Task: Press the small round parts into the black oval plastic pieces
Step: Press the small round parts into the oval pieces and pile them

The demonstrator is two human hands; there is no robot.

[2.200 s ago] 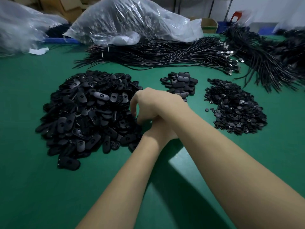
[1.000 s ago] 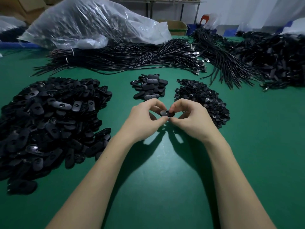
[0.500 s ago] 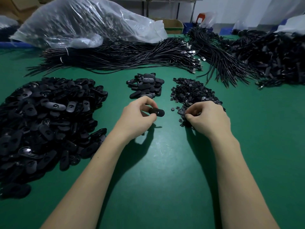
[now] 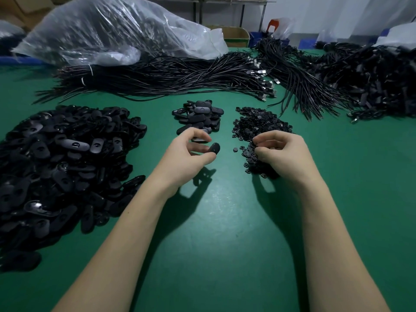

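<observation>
My left hand (image 4: 186, 154) pinches one black oval plastic piece (image 4: 214, 148) between thumb and fingers, just above the green table. My right hand (image 4: 281, 154) rests on the near edge of the heap of small round parts (image 4: 256, 124), its fingertips curled together among them; whether they pinch a part is hidden. A single round part (image 4: 235, 149) lies loose between the two hands. A big heap of black oval pieces (image 4: 63, 158) lies at the left. A smaller heap of oval pieces (image 4: 199, 115) sits just beyond my left hand.
Bundles of black cables (image 4: 168, 77) stretch across the back of the green table (image 4: 216, 221), with more tangled cables (image 4: 371, 86) at the right. A large clear plastic bag (image 4: 112, 30) lies behind them at the left.
My right hand left the oval piece and went right into the heap of round parts. My left hand kept the oval piece and stayed nearly in place.
</observation>
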